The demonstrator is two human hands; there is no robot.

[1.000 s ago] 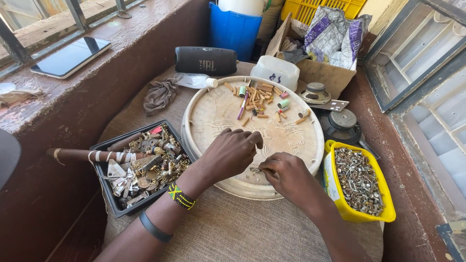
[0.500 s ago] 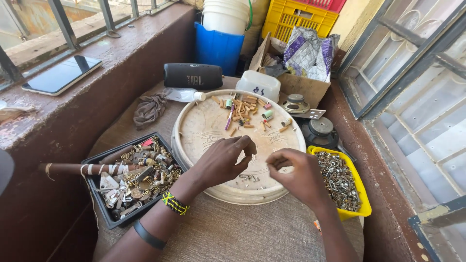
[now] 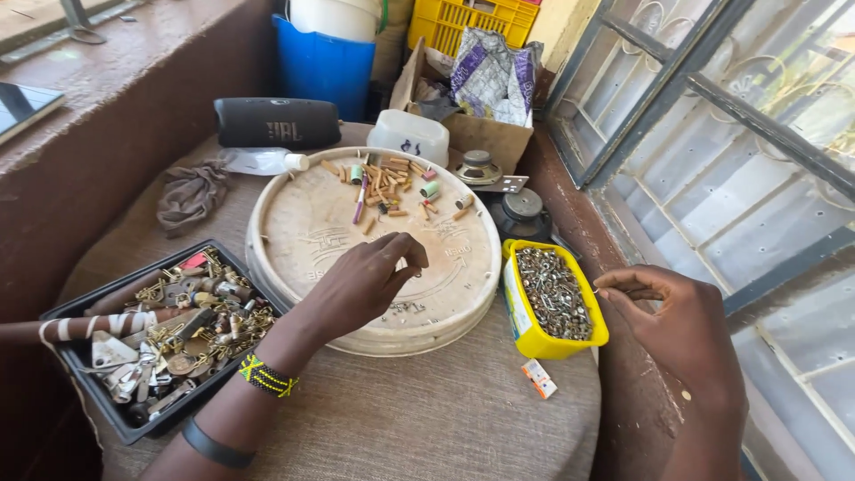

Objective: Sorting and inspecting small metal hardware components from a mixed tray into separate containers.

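My left hand [image 3: 370,281] hovers over the near part of a round white lid [image 3: 294,223], thumb and forefinger pinched together; I see nothing between them. A few small screws [image 3: 405,307] lie on the lid just under it. My right hand [image 3: 668,321] is off to the right, beside a yellow tub [image 3: 525,334] full of screws. Its fingertips are pinched on a small thin screw at the tub's right rim. A pile of short tan and coloured plugs [image 3: 387,183] lies at the far side of the lid.
A black tray [image 3: 107,419] of mixed metal bits stands at the left. A black cylinder speaker [image 3: 276,122], a cloth [image 3: 191,191], a white tub [image 3: 410,134], a cardboard box [image 3: 481,134] and two speaker drivers [image 3: 521,209] stand behind. A window grille [image 3: 712,134] runs along the right.
My right hand has left the lid and moved right, past the yellow tub, fingers still pinched. My left hand has stayed over the lid. The view has shifted right.
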